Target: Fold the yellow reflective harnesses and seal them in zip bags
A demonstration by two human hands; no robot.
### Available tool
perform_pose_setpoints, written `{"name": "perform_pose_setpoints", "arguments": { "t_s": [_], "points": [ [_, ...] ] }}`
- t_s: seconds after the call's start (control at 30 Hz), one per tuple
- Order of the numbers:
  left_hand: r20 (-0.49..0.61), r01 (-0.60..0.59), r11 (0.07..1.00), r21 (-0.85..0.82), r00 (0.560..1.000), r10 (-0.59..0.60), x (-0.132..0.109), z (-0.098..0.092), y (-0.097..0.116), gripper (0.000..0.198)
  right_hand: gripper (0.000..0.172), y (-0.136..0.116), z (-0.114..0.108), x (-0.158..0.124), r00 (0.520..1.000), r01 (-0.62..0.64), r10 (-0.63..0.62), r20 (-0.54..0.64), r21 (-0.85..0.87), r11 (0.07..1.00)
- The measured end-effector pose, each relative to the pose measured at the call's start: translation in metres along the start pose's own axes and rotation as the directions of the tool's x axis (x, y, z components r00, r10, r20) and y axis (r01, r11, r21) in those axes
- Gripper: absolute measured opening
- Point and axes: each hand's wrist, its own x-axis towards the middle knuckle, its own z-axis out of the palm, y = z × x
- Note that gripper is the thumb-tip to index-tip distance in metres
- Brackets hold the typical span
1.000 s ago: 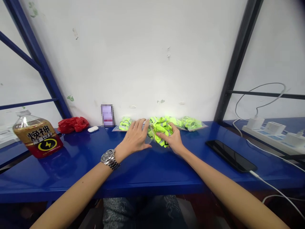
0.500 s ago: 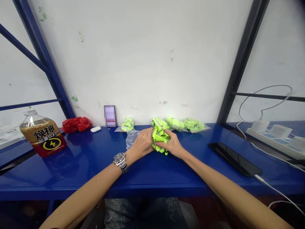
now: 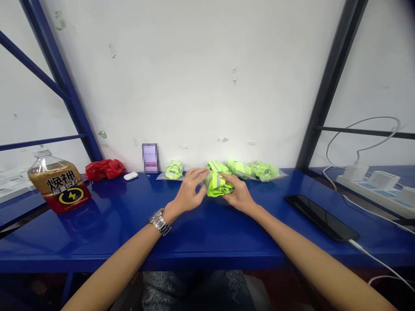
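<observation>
A rolled-up yellow-green reflective vest [image 3: 218, 185] with silver stripes is just above the blue table [image 3: 207, 235]. My right hand [image 3: 239, 193] grips it from the right, fingers behind and thumb in front. On its left side my left hand [image 3: 189, 190] has its fingers curved and apart from the thumb, with a gap between them; the fingertips come close to the bundle. Whether they touch it is unclear. Clear plastic seems to show faintly at the bundle's left edge. A steel watch [image 3: 160, 221] is on my left wrist.
Along the wall lie several bagged yellow-green bundles, one [image 3: 174, 169] left and others [image 3: 264, 170] right. Further left are a propped phone [image 3: 150, 158], a white case [image 3: 130, 176], a red bag [image 3: 105, 169] and a drink bottle [image 3: 60, 181]. A charging phone [image 3: 320, 217] and power strip [image 3: 372, 183] are right.
My left hand has come off the bundle, moving slightly left and opening. The vest's loose straps are now tucked into a tighter roll. The clear bag beside my left hand no longer shows there.
</observation>
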Motion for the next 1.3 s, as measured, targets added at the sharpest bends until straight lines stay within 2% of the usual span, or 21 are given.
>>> {"name": "perform_pose_setpoints", "arguments": {
  "t_s": [0.07,0.1,0.17,0.23,0.37,0.53,0.63,0.77,0.87,1.03,1.1,1.2,1.3],
  "points": [
    [-0.049,0.141,0.989,-0.055,0.988,-0.144,0.002,-0.003,-0.004,0.025,0.049,0.002,-0.001,-0.001,0.998,0.041,-0.036,0.049,-0.099,0.994],
    [-0.023,0.2,0.977,-0.078,0.979,-0.202,0.003,-0.003,-0.006,0.023,0.051,0.002,-0.001,-0.002,0.997,0.047,-0.037,0.072,-0.145,0.988],
    [0.097,0.26,0.959,-0.113,0.963,-0.25,0.002,-0.001,-0.011,0.021,0.057,0.0,0.0,-0.003,0.993,0.054,-0.027,0.118,-0.226,0.973],
    [0.206,0.28,0.951,-0.13,0.946,-0.251,-0.001,0.002,-0.015,0.02,0.066,-0.004,0.001,-0.005,0.986,0.05,-0.003,0.166,-0.279,0.959],
    [0.304,0.27,0.955,-0.123,0.926,-0.223,-0.006,0.005,-0.021,0.017,0.08,-0.008,0.001,-0.006,0.966,0.073,0.011,0.26,-0.311,0.948],
    [0.43,0.226,0.974,-0.017,0.881,-0.197,-0.005,-0.001,-0.024,0.011,0.065,-0.004,0.002,-0.006,0.943,0.208,-0.101,0.318,-0.323,0.923],
    [0.42,0.172,0.981,0.085,0.887,-0.192,-0.003,-0.003,-0.027,0.012,0.058,-0.002,0.004,-0.008,0.937,0.25,-0.15,0.316,-0.305,0.919],
    [0.268,0.227,0.97,0.091,0.932,-0.243,-0.004,0.0,-0.029,0.006,0.056,-0.003,0.005,-0.008,0.933,0.25,-0.155,0.324,-0.276,0.928],
    [0.177,0.265,0.964,0.029,0.948,-0.266,-0.003,0.001,-0.023,0.005,0.056,-0.005,0.006,-0.006,0.949,0.188,-0.103,0.297,-0.273,0.943],
    [0.226,0.194,0.98,-0.048,0.958,-0.178,-0.001,-0.001,-0.007,0.015,0.051,-0.01,0.003,0.0,0.98,-0.018,0.047,0.191,-0.149,0.989],
    [0.212,0.18,0.98,-0.082,0.964,-0.159,-0.001,-0.004,-0.004,0.019,0.043,-0.008,0.003,0.001,0.983,-0.104,0.111,0.143,-0.058,0.993],
    [0.146,0.088,0.992,-0.09,0.987,-0.074,-0.001,-0.011,-0.005,0.029,0.021,-0.003,0.003,0.004,0.954,-0.299,0.293,0.068,0.088,0.95],
    [0.137,-0.058,0.993,0.103,0.99,0.044,-0.002,-0.017,-0.006,0.046,0.023,-0.001,0.005,0.005,0.909,-0.404,0.416,0.033,0.318,0.858]
  ]
}}
